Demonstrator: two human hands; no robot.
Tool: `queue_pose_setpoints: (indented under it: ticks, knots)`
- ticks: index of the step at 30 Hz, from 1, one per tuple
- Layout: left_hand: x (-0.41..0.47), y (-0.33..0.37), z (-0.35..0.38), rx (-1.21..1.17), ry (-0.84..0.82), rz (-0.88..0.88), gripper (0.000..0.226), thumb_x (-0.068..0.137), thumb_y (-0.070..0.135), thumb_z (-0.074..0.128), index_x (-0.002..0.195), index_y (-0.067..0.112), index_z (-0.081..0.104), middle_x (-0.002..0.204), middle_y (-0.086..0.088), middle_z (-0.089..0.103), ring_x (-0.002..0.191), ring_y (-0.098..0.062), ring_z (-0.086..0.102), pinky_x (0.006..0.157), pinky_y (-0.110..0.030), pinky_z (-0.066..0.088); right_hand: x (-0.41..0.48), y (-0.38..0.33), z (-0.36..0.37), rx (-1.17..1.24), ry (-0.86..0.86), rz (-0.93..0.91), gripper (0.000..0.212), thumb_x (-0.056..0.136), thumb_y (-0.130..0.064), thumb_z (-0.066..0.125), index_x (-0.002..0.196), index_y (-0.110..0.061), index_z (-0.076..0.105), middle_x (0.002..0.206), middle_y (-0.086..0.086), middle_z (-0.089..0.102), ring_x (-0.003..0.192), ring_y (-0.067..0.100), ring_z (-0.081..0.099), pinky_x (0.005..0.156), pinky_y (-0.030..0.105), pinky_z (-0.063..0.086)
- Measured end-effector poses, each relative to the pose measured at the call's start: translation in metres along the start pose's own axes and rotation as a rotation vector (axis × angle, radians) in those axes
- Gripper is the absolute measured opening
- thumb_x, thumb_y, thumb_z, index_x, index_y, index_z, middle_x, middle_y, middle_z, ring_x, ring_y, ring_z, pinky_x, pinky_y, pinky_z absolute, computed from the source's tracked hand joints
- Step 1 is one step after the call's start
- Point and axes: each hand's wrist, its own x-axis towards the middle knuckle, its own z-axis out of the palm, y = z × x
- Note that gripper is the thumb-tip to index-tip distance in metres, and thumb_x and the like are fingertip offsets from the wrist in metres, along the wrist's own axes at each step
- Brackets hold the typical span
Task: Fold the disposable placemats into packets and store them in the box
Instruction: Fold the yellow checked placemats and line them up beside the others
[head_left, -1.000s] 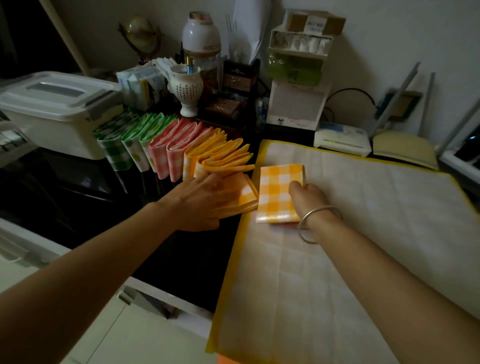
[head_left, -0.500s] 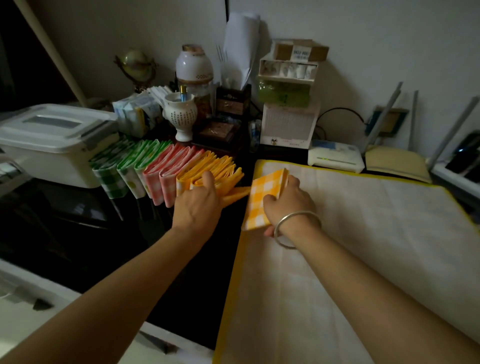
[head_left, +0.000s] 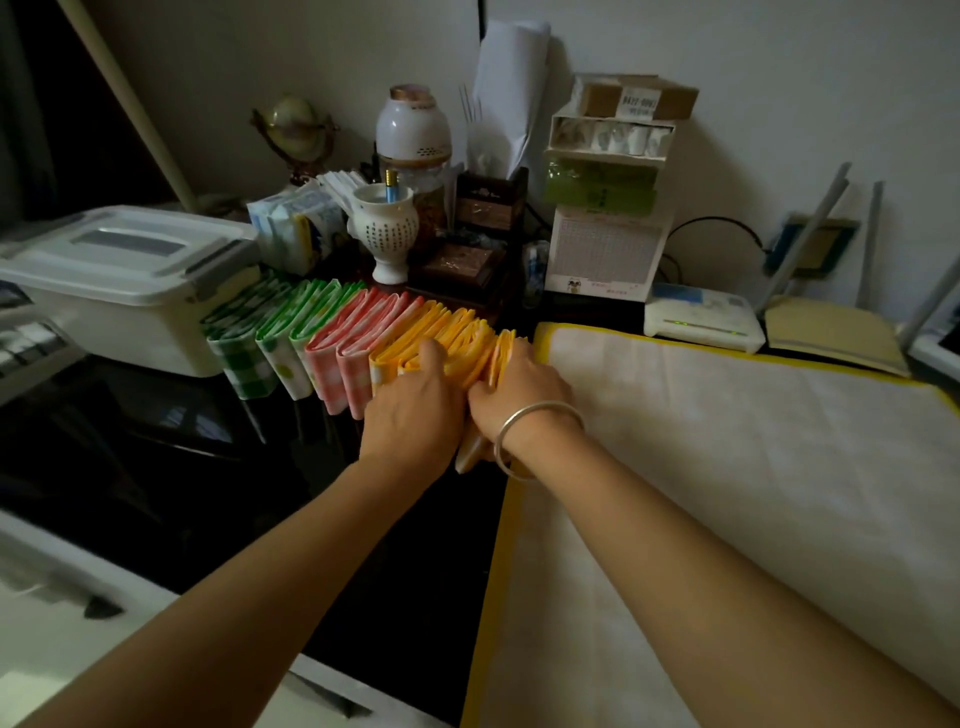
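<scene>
Dim room: black glossy counter (head_left: 156, 457), yellow-edged placemat (head_left: 727, 467) spread at right. The packet row (head_left: 322, 338) stands on edge, its long axis running from the box (head_left: 119, 291) rightward. The right hand (head_left: 519, 384) grips the end yellow packet (head_left: 505, 348); the left hand (head_left: 415, 410) has its fingers buried in the row, grip unclear.

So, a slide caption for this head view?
Right hand holds a yellow packet against the folded placemat row, left hand steadying it, by the lidded box.

Home desk corner: router (head_left: 704, 322), small globe (head_left: 293, 127), stacked boxes (head_left: 613, 150).
</scene>
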Motion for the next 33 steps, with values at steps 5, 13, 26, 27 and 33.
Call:
queue_pose_setpoints:
  ticks: [5,13,26,27,33]
  knots:
    - [-0.017,-0.023,-0.028,0.005,0.043,0.263,0.047,0.099,0.039,0.028,0.132,0.02,0.054,0.125,-0.007,0.056,0.102,-0.022,0.057,0.077,-0.037,0.052,0.02,-0.006,0.014,0.043,-0.073,-0.056,0.073,0.097,-0.053,0.035,0.153,-0.019,0.003,0.14,0.018,0.047,0.124,0.036,0.048,0.097,0.04,0.041]
    - [0.023,-0.082,-0.058,0.236,-0.138,0.393,0.088,0.075,0.004,0.066,0.152,0.022,0.029,0.162,-0.003,0.018,0.15,-0.022,0.01,0.121,-0.049,0.009,0.027,-0.012,0.023,0.033,-0.339,-0.113,0.152,0.049,-0.079,0.071,0.138,-0.026,-0.04,0.138,0.012,0.049,0.09,0.028,0.066,0.049,0.029,0.053]
    - [0.013,-0.09,-0.039,0.428,0.044,0.363,0.067,0.078,0.037,0.077,0.138,0.017,0.053,0.146,-0.005,0.049,0.138,-0.033,0.041,0.109,-0.052,0.033,0.061,-0.031,0.037,-0.023,-0.242,-0.147,0.121,0.065,-0.05,0.069,0.147,-0.033,-0.019,0.116,0.014,0.063,0.094,0.034,0.066,0.084,0.046,0.056]
    - [0.013,-0.091,-0.039,0.426,0.042,0.357,0.068,0.078,0.035,0.078,0.138,0.016,0.053,0.147,-0.006,0.049,0.139,-0.033,0.04,0.11,-0.051,0.032,0.062,-0.032,0.039,-0.02,-0.235,-0.144,0.121,0.067,-0.049,0.069,0.148,-0.032,-0.019,0.12,0.014,0.061,0.097,0.034,0.065,0.085,0.045,0.055]
    - [0.012,-0.094,-0.036,0.371,0.046,0.316,0.067,0.084,0.038,0.07,0.143,0.016,0.046,0.154,-0.005,0.038,0.146,-0.029,0.025,0.119,-0.049,0.017,0.059,-0.038,0.048,0.076,-0.175,-0.089,0.118,0.076,-0.041,0.071,0.15,-0.022,-0.019,0.139,0.014,0.046,0.12,0.036,0.051,0.096,0.04,0.042]
